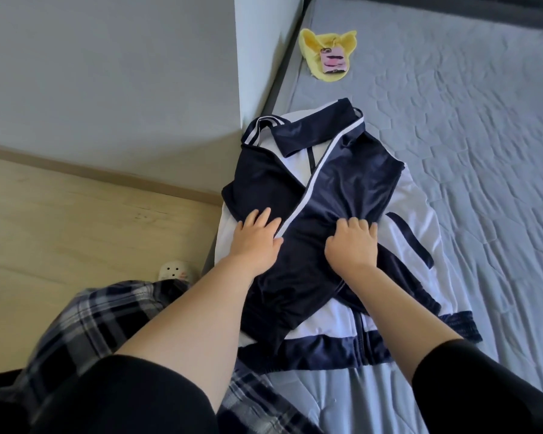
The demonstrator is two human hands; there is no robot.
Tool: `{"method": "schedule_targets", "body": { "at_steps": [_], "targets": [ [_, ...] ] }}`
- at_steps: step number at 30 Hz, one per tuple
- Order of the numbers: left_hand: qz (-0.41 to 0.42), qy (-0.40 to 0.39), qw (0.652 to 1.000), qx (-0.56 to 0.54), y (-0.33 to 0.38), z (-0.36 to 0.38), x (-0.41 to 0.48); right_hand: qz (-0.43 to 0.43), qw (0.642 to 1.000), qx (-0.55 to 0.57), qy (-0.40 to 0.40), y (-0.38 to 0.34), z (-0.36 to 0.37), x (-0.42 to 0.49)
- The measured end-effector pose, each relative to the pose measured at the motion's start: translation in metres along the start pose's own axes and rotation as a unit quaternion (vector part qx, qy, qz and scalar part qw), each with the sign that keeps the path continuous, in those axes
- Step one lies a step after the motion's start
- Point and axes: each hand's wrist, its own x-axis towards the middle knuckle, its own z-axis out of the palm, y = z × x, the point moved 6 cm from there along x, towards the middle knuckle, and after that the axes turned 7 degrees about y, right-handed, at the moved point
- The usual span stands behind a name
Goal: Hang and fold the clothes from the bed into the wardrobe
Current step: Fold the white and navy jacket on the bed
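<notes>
A grey quilted bed point(467, 151) carries a navy-and-white track jacket point(320, 220) at its left edge, collar pointing away, sleeves crossed over the front. The left hand point(257, 236) presses flat, fingers spread; the right hand point(351, 242) has its fingers curled, bunching a sleeve. A yellow cloth point(326, 48) with a phone point(333, 59) on it lies farther up the edge.

Both forearms reach forward, left hand point(257, 234) pressed flat with fingers spread, right hand point(353, 242) curled, fingers bunched.

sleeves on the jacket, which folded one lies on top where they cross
The sleeve with the white stripe, running from the collar's right side down toward the left hand, lies on top; the plain navy sleeve passes beneath it.
</notes>
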Motion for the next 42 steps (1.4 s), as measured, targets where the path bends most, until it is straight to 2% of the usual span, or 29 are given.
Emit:
{"method": "schedule_targets", "body": {
  "at_steps": [2, 6, 11, 13, 16, 18, 20, 22, 27, 30, 32, 34, 36, 38, 40, 42],
  "targets": [
    [0.010, 0.002, 1.000, 0.015, 0.002, 0.000, 0.011, -0.022, 0.999, 0.025, 0.026, -0.001, -0.001, 0.014],
    [0.012, -0.017, 0.999, 0.047, 0.004, 0.012, 0.028, -0.027, 0.996, 0.022, -0.083, 0.011, 0.032, 0.021],
    [0.023, -0.034, 0.998, 0.047, 0.019, 0.017, 0.056, 0.016, 1.000, 0.002, -0.024, 0.008, 0.029, 0.032],
    [0.017, 0.015, 0.999, 0.024, 0.023, 0.009, 0.068, 0.026, 0.999, 0.003, 0.024, 0.005, 0.021, 0.037],
    [-0.008, 0.153, 0.987, -0.043, 0.023, -0.011, 0.082, -0.011, 0.989, 0.079, 0.123, -0.007, 0.004, 0.053],
    [-0.019, 0.190, 0.980, -0.063, 0.018, -0.017, 0.092, -0.054, 0.990, 0.083, 0.100, -0.014, 0.008, 0.063],
    [-0.034, 0.173, 0.982, -0.061, 0.008, -0.013, 0.102, -0.047, 0.997, 0.056, 0.010, -0.010, 0.030, 0.067],
    [-0.049, 0.120, 0.990, -0.061, 0.002, -0.004, 0.114, -0.019, 0.998, 0.046, -0.030, -0.002, 0.049, 0.067],
    [-0.060, 0.027, 0.991, -0.114, 0.003, 0.005, 0.143, 0.015, 0.998, 0.048, -0.024, -0.009, 0.057, 0.074],
    [-0.049, 0.008, 0.996, -0.080, 0.002, 0.002, 0.150, 0.008, 0.998, 0.055, -0.019, -0.011, 0.044, 0.086],
    [-0.058, 0.073, 0.991, -0.094, 0.000, -0.015, 0.153, -0.011, 0.995, 0.092, 0.029, -0.012, 0.021, 0.096],
    [-0.089, 0.153, 0.965, -0.192, -0.004, -0.039, 0.159, -0.021, 0.983, 0.159, 0.086, -0.017, -0.008, 0.109],
    [-0.108, 0.171, 0.944, -0.260, -0.007, -0.053, 0.167, -0.039, 0.968, 0.194, 0.154, -0.026, -0.035, 0.129],
    [-0.116, 0.187, 0.940, -0.261, -0.013, -0.063, 0.175, -0.059, 0.962, 0.190, 0.189, -0.039, -0.051, 0.160],
    [-0.114, 0.204, 0.943, -0.238, -0.018, -0.067, 0.179, -0.072, 0.967, 0.179, 0.167, -0.054, -0.056, 0.200],
    [-0.100, 0.204, 0.948, -0.223, -0.016, -0.064, 0.183, -0.076, 0.982, 0.139, 0.102, -0.066, -0.049, 0.238]
  ]
}}
